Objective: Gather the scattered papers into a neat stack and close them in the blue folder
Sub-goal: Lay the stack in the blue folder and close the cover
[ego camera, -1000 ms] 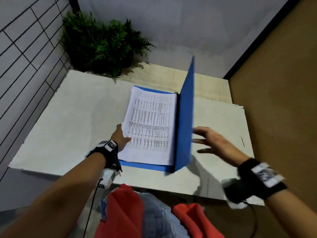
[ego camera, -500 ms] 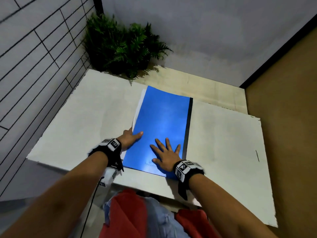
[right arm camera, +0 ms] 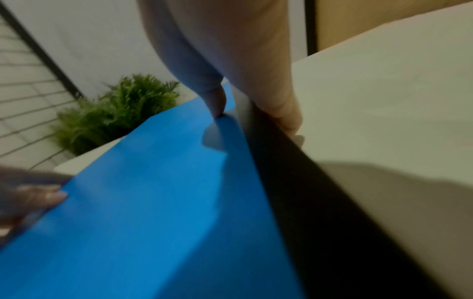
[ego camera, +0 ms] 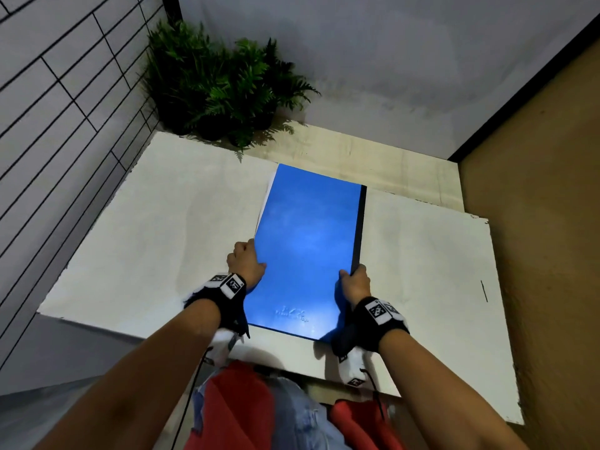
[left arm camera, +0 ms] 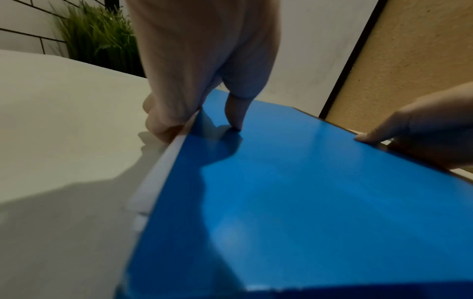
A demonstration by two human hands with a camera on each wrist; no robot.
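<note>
Blue, closed, flat card folder point(ego camera: 308, 251) with a black spine lies on the white board surface point(ego camera: 156, 222) between the two hands. Left hand point(ego camera: 245, 267) pinches its open edge, where white paper sheets point(left arm camera: 163, 161) protrude; right hand point(ego camera: 355, 282) pinches the spine edge. Green fern plant point(ego camera: 220, 86) stands beyond both hands.

blue folder point(ego camera: 308, 248) shut (was open), both hands gripping edges
</note>
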